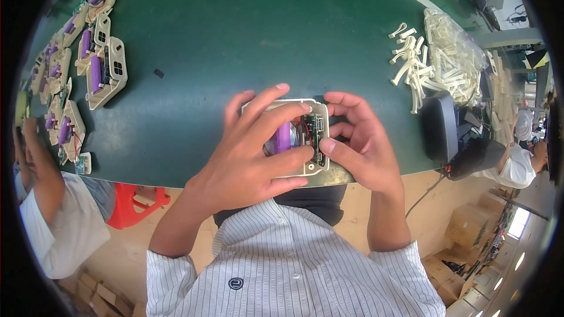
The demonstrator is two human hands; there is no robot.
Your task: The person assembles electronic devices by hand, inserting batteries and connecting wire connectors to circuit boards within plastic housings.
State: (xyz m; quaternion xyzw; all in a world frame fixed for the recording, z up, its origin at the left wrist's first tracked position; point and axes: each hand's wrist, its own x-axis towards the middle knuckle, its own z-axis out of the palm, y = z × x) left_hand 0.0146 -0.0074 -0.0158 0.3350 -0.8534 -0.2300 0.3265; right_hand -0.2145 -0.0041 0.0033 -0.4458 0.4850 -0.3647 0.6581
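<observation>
Works with both hands on an open cream casing [311, 168] at the middle of the table's [235, 35] near edge, open on a purple cylinder [283, 137] and, toward its right end, a green circuit board [315, 128]. Spreads the left hand [258, 141] palm down across the casing, fingers apart, reaching to the board with two fingertips; cannot tell whether clamped on any part. Curves the right hand [361, 147] about the casing's right end, touching the rim with the thumb; cannot tell whether closed on the wall. Has a small black piece [158, 73] lying to the left and, along the table's left edge, rows of similar open units [120, 85]. Has cream straps [403, 72] scattered toward the right edge beside a clear bag [455, 58] of more, near a black device [439, 129]. Includes, past the left edge, a person in white [70, 217] by a red stool [126, 206].
</observation>
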